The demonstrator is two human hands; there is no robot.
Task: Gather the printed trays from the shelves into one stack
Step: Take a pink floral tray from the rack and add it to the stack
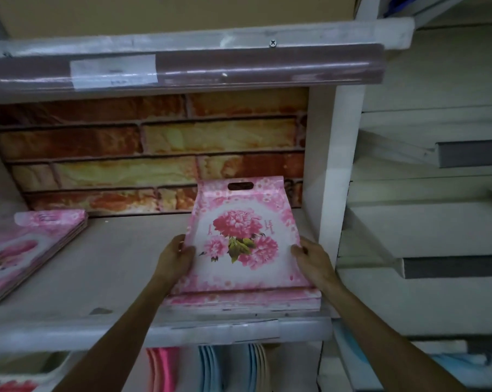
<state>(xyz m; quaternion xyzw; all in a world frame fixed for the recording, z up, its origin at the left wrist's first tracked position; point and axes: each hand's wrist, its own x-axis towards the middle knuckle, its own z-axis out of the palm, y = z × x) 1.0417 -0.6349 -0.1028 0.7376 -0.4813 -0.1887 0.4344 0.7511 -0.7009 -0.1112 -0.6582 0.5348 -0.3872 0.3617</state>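
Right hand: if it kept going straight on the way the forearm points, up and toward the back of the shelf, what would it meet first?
Probably the white upright panel or the brick-print back wall; depth is unclear. The right hand already grips the floral tray.

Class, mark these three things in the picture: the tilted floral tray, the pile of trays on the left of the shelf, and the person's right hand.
Tilted floral tray [246,239], head view: its printed flower centre.
Left pile of trays [27,250], head view: top tray's face.
Right hand [314,258], head view: back of the hand.

White shelf [120,267] bears two pink tray stacks [27,250] [242,302].
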